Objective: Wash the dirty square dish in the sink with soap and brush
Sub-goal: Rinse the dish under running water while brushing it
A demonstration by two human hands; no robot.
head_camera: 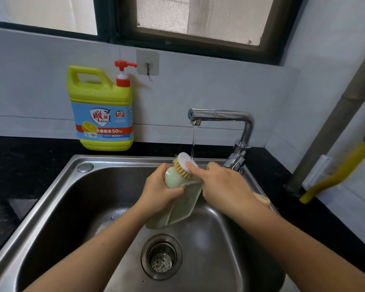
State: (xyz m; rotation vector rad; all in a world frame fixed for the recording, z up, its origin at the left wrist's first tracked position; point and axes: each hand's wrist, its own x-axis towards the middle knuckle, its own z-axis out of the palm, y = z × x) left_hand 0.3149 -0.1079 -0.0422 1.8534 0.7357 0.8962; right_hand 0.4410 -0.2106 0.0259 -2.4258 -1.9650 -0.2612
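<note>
**A:** Where's the dish?

**B:** The pale green square dish (177, 207) is centre frame, over the sink (82, 197). It's tilted nearly on edge, with the low corner toward the drain strainer (161, 257). Can't tell if that corner touches the basin floor.

**A:** Grips?

**B:** Left grip (158, 190) is clenched round the dish's upper left rim. Right grip (221, 184) is grasping the round brush (184, 164), index finger laid on its white back. Bristles are on the dish's top edge. The stream (193, 142) from the faucet (221, 115) lands right at the brush head.

**A:** Step?

**B:** My read is scrubbing under running water. No suds visible, so I can't tell if soap is on. The dish soap pump bottle (101, 108) stands on the table (19, 150) at upper left, well apart from both grips.

**A:** How to do it well?

**B:** Judgement only:
- Hold the left grip firm, because a wet glazed dish probably slips.
- Work the bristles from the top edge down so the runoff carries dirt to the strainer.
- Rotate the dish to reach the rim and corners under the left fingers.
- Stay low in the basin so a drop does less damage.
- Watch for splash off the brush back.
</note>
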